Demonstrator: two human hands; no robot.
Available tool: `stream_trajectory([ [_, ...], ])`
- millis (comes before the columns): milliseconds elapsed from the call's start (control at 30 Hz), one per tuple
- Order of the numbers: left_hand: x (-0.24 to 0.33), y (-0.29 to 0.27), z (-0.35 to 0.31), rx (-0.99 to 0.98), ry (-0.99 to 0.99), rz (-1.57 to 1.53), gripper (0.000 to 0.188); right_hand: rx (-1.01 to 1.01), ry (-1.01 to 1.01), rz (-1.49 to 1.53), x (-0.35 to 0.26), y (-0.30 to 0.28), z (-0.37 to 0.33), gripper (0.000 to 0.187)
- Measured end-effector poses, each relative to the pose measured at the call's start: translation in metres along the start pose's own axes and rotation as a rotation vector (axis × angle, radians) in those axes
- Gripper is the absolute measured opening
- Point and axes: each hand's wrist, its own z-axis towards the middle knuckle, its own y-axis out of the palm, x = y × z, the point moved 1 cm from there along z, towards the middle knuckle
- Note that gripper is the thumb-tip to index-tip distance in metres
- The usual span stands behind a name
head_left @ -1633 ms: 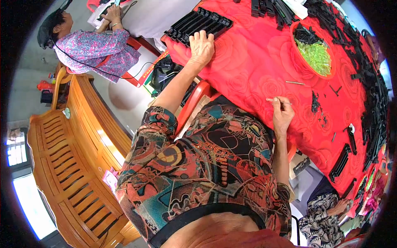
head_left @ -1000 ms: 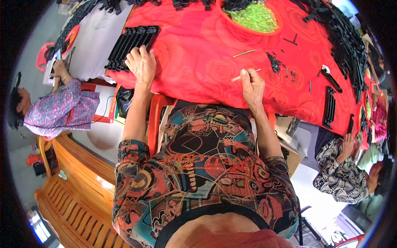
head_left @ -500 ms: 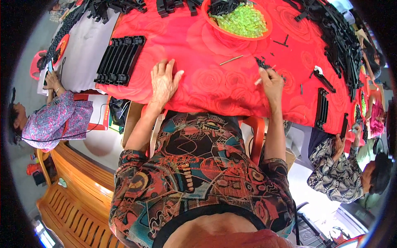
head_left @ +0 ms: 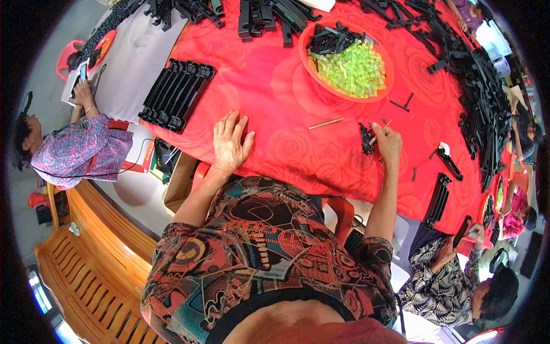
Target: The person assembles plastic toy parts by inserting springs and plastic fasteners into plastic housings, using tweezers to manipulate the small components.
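From my remote seat I see the right hand [head_left: 387, 143] with thumb and fingers pinched together on a slim stick [head_left: 388, 123], low over the red rose-patterned tablecloth [head_left: 275, 109], just beside a little cluster of small black bits [head_left: 365, 137]. The left hand [head_left: 232, 143] is bare, fingers apart, palm down on the cloth near the table's edge.

As for progress, I judge the neat row of slotted black bars [head_left: 177, 94] on the left to be the ordered share; whether each bar is finished I can't tell. Much looks left: a long heap of loose black bars [head_left: 487, 103] lines the right side, and the far red bowl [head_left: 389, 71] is well filled with translucent green pieces [head_left: 355, 71] and small black parts [head_left: 335, 40]. A few black bars [head_left: 437, 200] lie apart at the near right. The small black bits beside the right hand are uncleared.
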Motion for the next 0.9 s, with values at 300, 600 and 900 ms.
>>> stream_trajectory([
  [300, 0.009, -0.010, 0.000, 0.058, -0.001, -0.003, 0.037, 0.367, -0.053, 0.100, -0.053, -0.009, -0.039, 0.032],
  [600, 0.019, -0.006, 0.006, 0.020, -0.010, -0.030, 0.036, 0.121, -0.740, -0.186, -0.088, 0.052, -0.067, 0.028],
  [900, 0.015, -0.001, 0.060, 0.014, -0.012, -0.164, 0.025, 0.202, -0.649, -0.212, -0.088, 0.068, -0.069, 0.026],
])
